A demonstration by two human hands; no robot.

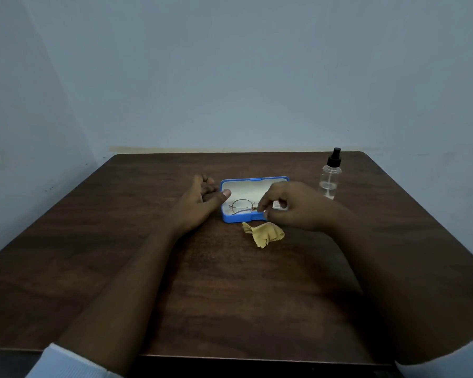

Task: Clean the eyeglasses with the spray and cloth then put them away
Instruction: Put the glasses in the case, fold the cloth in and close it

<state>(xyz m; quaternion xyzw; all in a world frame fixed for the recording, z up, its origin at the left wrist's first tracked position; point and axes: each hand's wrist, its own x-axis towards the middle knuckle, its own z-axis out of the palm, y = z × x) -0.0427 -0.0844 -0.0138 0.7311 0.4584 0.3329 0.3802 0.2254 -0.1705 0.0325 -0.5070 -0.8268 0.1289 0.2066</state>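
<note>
Eyeglasses (243,206) inside open blue case (231,218)

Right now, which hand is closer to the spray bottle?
The right hand. It hovers over the blue case's right end, just left of the spray bottle. The left hand sits beyond the case's other end, farther away.

On the table (148,268) before me the open case (253,184) sits centre, eyeglasses (242,206) inside. The cloth (262,233) lies just in front of it; the spray bottle (329,175) stands to its right, perhaps slightly behind.
</note>
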